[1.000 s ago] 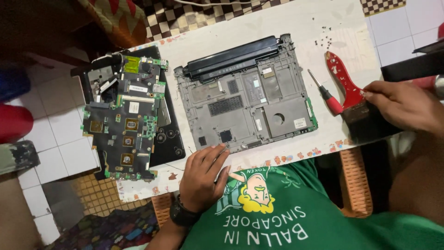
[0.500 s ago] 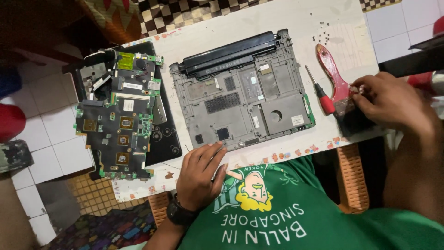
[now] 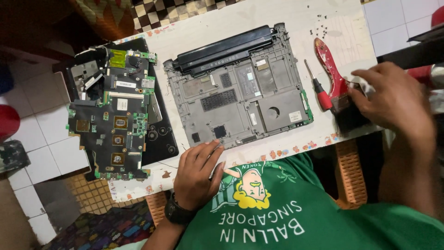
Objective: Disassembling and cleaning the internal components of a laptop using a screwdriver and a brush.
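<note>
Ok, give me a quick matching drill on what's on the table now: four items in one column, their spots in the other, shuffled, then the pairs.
Items:
1. circuit board
2. laptop base shell
3. screwdriver
4. paintbrush

Places:
A. under the left hand's fingers at its near edge
B. at the right hand, red handle pointing away
C. far left, on a black panel
D. between the shell and the brush

Pairs: 1-C, 2-A, 3-D, 4-B

Makeshift home repair spot: gutted laptop shell, bare motherboard, screwdriver, tiled floor.
</note>
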